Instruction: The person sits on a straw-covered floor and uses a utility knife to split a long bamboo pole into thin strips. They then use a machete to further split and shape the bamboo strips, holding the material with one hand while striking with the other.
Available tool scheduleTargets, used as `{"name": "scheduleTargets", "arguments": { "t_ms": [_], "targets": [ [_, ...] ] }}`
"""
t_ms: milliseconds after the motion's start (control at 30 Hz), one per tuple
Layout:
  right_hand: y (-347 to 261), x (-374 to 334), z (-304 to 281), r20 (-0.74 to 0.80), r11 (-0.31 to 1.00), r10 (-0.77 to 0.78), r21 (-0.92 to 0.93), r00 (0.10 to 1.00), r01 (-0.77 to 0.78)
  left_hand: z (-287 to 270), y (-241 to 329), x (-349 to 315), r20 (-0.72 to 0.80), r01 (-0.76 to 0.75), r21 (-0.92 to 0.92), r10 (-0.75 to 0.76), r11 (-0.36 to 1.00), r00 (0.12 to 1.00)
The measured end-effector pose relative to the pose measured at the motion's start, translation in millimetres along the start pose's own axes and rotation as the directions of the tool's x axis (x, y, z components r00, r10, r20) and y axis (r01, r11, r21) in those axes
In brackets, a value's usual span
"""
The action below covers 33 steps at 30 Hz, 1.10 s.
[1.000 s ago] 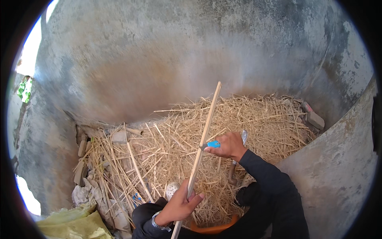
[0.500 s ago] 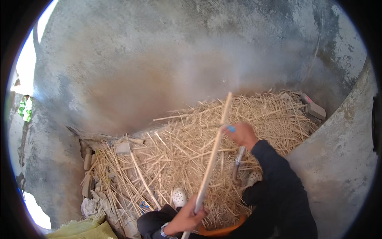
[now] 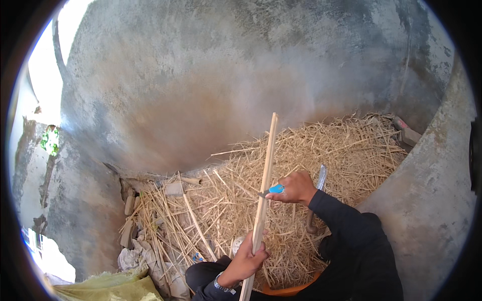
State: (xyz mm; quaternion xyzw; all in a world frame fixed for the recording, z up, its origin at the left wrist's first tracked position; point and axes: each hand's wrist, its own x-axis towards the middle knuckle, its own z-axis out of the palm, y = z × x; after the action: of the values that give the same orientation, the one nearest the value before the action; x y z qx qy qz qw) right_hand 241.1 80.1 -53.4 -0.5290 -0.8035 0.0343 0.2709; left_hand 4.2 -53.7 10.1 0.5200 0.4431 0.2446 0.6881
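Note:
A long, pale wooden strip (image 3: 267,165) slants upright in front of me, its lower end leaving the picture at the bottom edge. My left hand (image 3: 246,259) is closed around its lower part. Higher up, my right hand (image 3: 297,188) grips a small blue-handled knife (image 3: 275,189). The knife's dark tip touches the strip near its middle; my fingers hide much of the handle. A curved tool with a silvery upper part (image 3: 322,176) and a brown lower end lies on the shavings beside my right wrist.
Straw-like wood shavings (image 3: 346,150) cover the floor. Curved concrete walls stand ahead (image 3: 211,75) and close on the right (image 3: 427,200). Loose sticks, crumpled paper (image 3: 131,259) and a yellow-green sack (image 3: 113,288) lie at the left. An orange edge (image 3: 291,290) shows beneath me.
My right hand has come down along the strip and slightly left, with the knife now plainer to see. The strip stands a little steeper. The whole view has shifted slightly.

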Motion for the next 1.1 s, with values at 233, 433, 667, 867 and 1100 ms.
{"name": "scheduleTargets", "arguments": {
  "t_ms": [233,433,667,867,1100],
  "targets": [
    [7.8,-3.5,-10.5,-0.118,0.999,-0.029,0.011,0.993,0.030,24.0,12.7,-7.0,-0.035,0.066,-0.195,-0.074,0.979,0.997],
    [23.8,4.2,0.0,-0.209,0.998,0.010,-0.058,0.978,-0.023,39.0,26.8,-17.2,-0.083,0.110,-0.159,-0.125,0.981,0.989],
    [83.9,11.4,-44.1,0.045,0.902,0.409,0.130,0.912,-0.411,59.4,-0.3,-75.4,-0.019,0.055,-0.337,-0.065,0.940,0.998],
    [-40.2,-18.6,-37.2,0.134,0.985,0.000,0.171,0.991,-0.023,45.7,17.1,-66.7,-0.160,0.056,-0.364,-0.122,0.930,0.980],
    [-25.0,-15.2,-41.4,0.197,0.980,0.090,0.157,0.976,-0.122,55.7,13.0,-68.1,-0.174,0.062,-0.316,-0.121,0.947,0.977]
  ]
}}
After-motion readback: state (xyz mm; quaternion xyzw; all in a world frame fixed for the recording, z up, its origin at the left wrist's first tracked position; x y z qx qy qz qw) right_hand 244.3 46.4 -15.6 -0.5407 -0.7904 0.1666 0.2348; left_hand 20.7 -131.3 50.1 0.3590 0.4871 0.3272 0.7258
